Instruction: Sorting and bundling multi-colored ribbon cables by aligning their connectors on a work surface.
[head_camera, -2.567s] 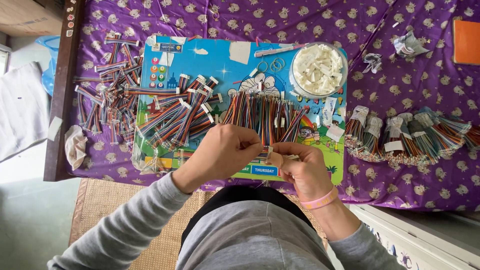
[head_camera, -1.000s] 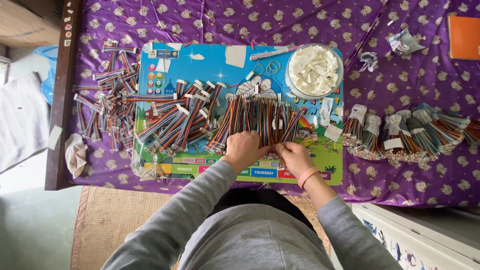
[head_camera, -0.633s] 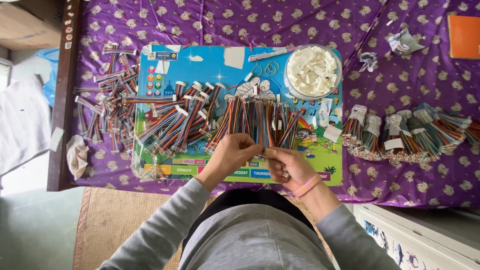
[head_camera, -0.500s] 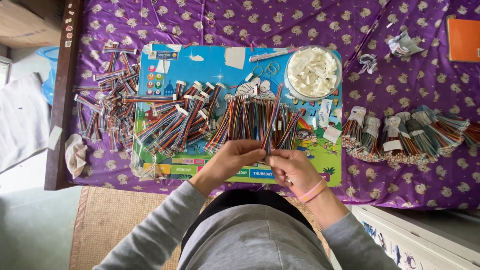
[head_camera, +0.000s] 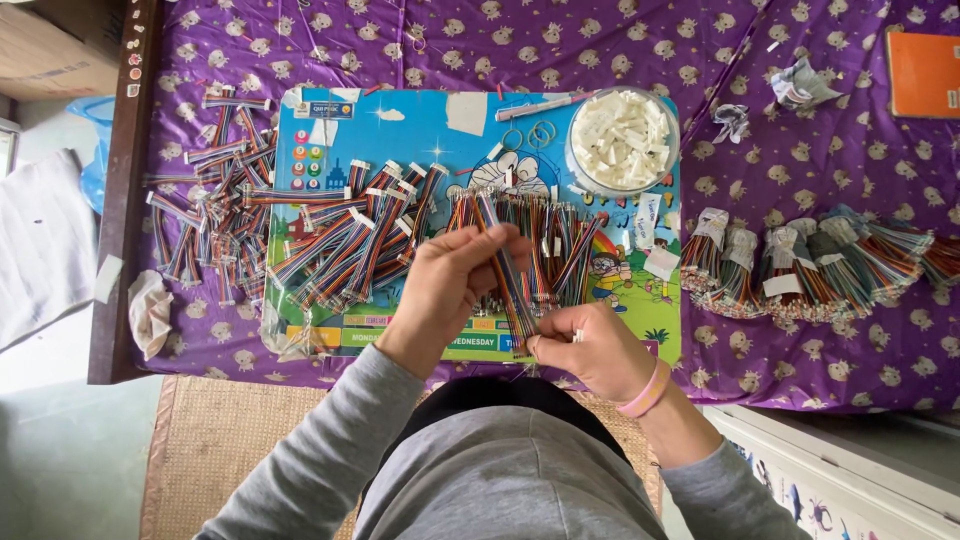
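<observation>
My left hand (head_camera: 447, 287) and my right hand (head_camera: 585, 349) together hold a flat strip of multicoloured jumper wires (head_camera: 506, 268) above the near edge of a blue cartoon-printed board (head_camera: 400, 125). The right hand pinches the strip's lower end; the left hand's fingers grip it higher up. Behind the hands, a loose row of the same coloured wires (head_camera: 560, 235) lies spread across the board. A pink band circles my right wrist.
Taped wire bundles (head_camera: 345, 240) lie on the board's left, more (head_camera: 205, 215) on the purple cloth beyond it, and others (head_camera: 800, 265) at the right. A round white bowl of white paper strips (head_camera: 622, 140) stands at the back. An orange book (head_camera: 922, 72) sits far right.
The hands dipped to the wire row on the board, then drew back with one strip. The left hand has now slid up along that strip.
</observation>
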